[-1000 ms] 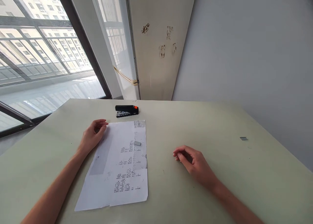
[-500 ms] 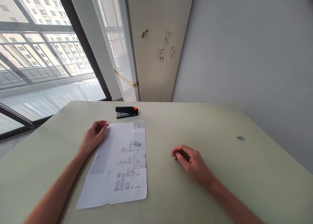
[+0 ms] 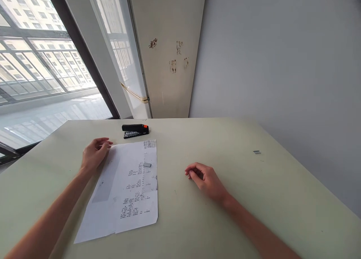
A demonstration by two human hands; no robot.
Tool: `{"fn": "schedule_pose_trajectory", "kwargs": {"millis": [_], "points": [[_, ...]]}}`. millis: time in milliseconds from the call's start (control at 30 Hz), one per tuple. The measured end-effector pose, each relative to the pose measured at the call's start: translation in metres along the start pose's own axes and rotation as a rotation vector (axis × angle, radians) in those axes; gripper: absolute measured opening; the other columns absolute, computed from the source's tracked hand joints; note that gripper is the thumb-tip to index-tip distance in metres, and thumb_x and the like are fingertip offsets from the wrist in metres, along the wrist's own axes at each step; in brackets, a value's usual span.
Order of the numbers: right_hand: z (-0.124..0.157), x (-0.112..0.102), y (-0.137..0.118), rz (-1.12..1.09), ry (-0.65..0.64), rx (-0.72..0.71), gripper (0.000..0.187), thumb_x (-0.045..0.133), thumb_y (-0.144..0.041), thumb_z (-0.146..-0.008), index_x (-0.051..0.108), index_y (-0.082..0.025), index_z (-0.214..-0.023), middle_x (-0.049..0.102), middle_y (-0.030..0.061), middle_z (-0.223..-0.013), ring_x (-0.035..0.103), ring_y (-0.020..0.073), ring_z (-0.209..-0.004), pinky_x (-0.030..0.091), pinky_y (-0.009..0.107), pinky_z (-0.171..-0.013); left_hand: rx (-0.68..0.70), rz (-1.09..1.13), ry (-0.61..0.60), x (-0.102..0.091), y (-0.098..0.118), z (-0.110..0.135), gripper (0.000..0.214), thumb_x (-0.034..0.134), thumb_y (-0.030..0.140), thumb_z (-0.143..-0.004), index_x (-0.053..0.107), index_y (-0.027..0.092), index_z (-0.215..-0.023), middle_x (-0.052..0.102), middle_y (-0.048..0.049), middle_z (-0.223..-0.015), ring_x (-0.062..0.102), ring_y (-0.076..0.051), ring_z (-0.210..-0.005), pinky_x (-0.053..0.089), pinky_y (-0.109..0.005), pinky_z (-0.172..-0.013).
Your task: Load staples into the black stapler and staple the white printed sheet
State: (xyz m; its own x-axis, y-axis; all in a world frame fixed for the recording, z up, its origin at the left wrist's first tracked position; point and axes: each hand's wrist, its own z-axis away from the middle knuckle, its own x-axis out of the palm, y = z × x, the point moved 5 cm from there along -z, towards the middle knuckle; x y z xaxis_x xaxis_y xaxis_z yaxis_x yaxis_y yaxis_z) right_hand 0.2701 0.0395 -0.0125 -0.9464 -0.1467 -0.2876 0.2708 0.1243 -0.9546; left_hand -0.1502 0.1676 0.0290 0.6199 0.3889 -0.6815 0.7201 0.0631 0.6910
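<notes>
My left hand rests on the table at the upper left edge of a printed sheet of paper. Its fingers are loosely bent, with nothing visible in them. To the right of the paper, my right hand lies on its side on the bare tabletop, fingers softly curled and empty as far as I see. A small grey strip of staples sits on the sheet's right half. Just beyond the paper's far edge stands a black stapler with an orange mark. The sheet shows text, a grey block and a crease on the right.
Another short grey staple strip lies on the pale green table at the right. A plain wall borders the far right side. At the back left are a window and a stained cream panel.
The whole scene has shifted left in the view as my head turned slightly right. Hands, paper, stapler and staple strips keep their places relative to each other.
</notes>
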Motion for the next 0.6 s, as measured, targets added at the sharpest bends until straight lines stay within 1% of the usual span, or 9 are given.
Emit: {"fn": "schedule_pose_trajectory", "kwargs": {"millis": [67,100,133,200,267,333,400,467,600], "points": [[-0.001,0.000,0.001,-0.013,0.001,-0.008,0.021,0.054,-0.035,-0.099,0.071,-0.023,-0.096,0.075,0.0041,-0.093,0.071,0.0183,-0.084,0.056,0.032,-0.077,0.029,-0.003,0.060,0.002,0.013,-0.007,0.036,0.056,0.043,-0.089,0.064,0.020,-0.116,0.076,-0.0126,-0.112,0.073,-0.034,-0.103,0.058,-0.051,-0.092],[-0.001,0.000,0.001,-0.019,0.003,-0.015,0.021,0.054,-0.034,-0.099,0.071,-0.023,-0.096,0.075,0.0041,-0.093,0.071,0.0182,-0.083,0.056,0.032,-0.078,0.055,-0.013,0.084,0.004,0.021,-0.011,0.040,0.057,0.045,-0.089,0.062,0.019,-0.119,0.073,-0.0148,-0.119,0.070,-0.035,-0.109,0.056,-0.052,-0.095],[-0.002,0.000,0.001,-0.025,0.003,-0.020,0.021,0.054,-0.034,-0.099,0.071,-0.023,-0.096,0.076,0.0042,-0.093,0.071,0.0181,-0.083,0.056,0.032,-0.078,0.099,-0.027,0.103,0.006,0.031,-0.014,0.045,0.059,0.046,-0.088,0.061,0.019,-0.124,0.069,-0.0164,-0.127,0.065,-0.037,-0.118,0.053,-0.053,-0.099],[-0.003,0.001,0.003,-0.036,0.003,-0.031,0.020,0.054,-0.033,-0.099,0.072,-0.023,-0.098,0.076,0.0046,-0.094,0.071,0.0182,-0.084,0.057,0.032,-0.080,0.256,-0.077,0.110,0.015,0.055,-0.019,0.055,0.062,0.050,-0.087,0.056,0.020,-0.134,0.058,-0.0172,-0.144,0.051,-0.039,-0.136,0.044,-0.053,-0.111],[-0.004,0.001,0.004,-0.043,0.002,-0.039,0.020,0.054,-0.032,-0.099,0.072,-0.022,-0.098,0.076,0.0050,-0.094,0.071,0.0184,-0.085,0.057,0.033,-0.082,0.471,-0.161,0.062,0.027,0.080,-0.023,0.062,0.060,0.053,-0.090,0.052,0.021,-0.142,0.051,-0.0167,-0.153,0.040,-0.039,-0.145,0.034,-0.054,-0.119],[-0.004,0.001,0.004,-0.047,0.004,-0.045,0.020,0.054,-0.031,-0.098,0.072,-0.022,-0.098,0.077,0.0052,-0.094,0.072,0.0185,-0.085,0.058,0.033,-0.082,0.619,-0.257,-0.047,0.044,0.096,-0.027,0.063,0.056,0.055,-0.093,0.050,0.022,-0.145,0.053,-0.0167,-0.151,0.040,-0.039,-0.144,0.031,-0.056,-0.119],[-0.005,0.000,0.003,-0.049,0.004,-0.050,0.019,0.055,-0.030,-0.098,0.072,-0.022,-0.098,0.076,0.0050,-0.093,0.072,0.0182,-0.084,0.058,0.033,-0.081,0.671,-0.373,-0.170,0.060,0.102,-0.034,0.060,0.055,0.056,-0.093,0.052,0.023,-0.144,0.060,-0.0160,-0.144,0.045,-0.039,-0.141,0.031,-0.056,-0.117],[-0.006,0.000,0.001,-0.051,0.004,-0.055,0.018,0.055,-0.028,-0.097,0.072,-0.022,-0.097,0.076,0.0046,-0.092,0.071,0.0176,-0.082,0.058,0.032,-0.080,0.682,-0.481,-0.249,0.073,0.103,-0.041,0.055,0.057,0.055,-0.092,0.058,0.026,-0.139,0.067,-0.0144,-0.136,0.051,-0.040,-0.136,0.032,-0.055,-0.116],[-0.007,-0.001,-0.001,-0.054,0.006,-0.063,0.019,0.054,-0.025,-0.096,0.072,-0.021,-0.096,0.076,0.0047,-0.092,0.070,0.0171,-0.081,0.058,0.031,-0.079,0.657,-0.564,-0.252,0.082,0.101,-0.052,0.041,0.060,0.044,-0.089,0.066,0.026,-0.126,0.071,-0.0141,-0.127,0.058,-0.041,-0.129,0.036,-0.056,-0.113]]}}
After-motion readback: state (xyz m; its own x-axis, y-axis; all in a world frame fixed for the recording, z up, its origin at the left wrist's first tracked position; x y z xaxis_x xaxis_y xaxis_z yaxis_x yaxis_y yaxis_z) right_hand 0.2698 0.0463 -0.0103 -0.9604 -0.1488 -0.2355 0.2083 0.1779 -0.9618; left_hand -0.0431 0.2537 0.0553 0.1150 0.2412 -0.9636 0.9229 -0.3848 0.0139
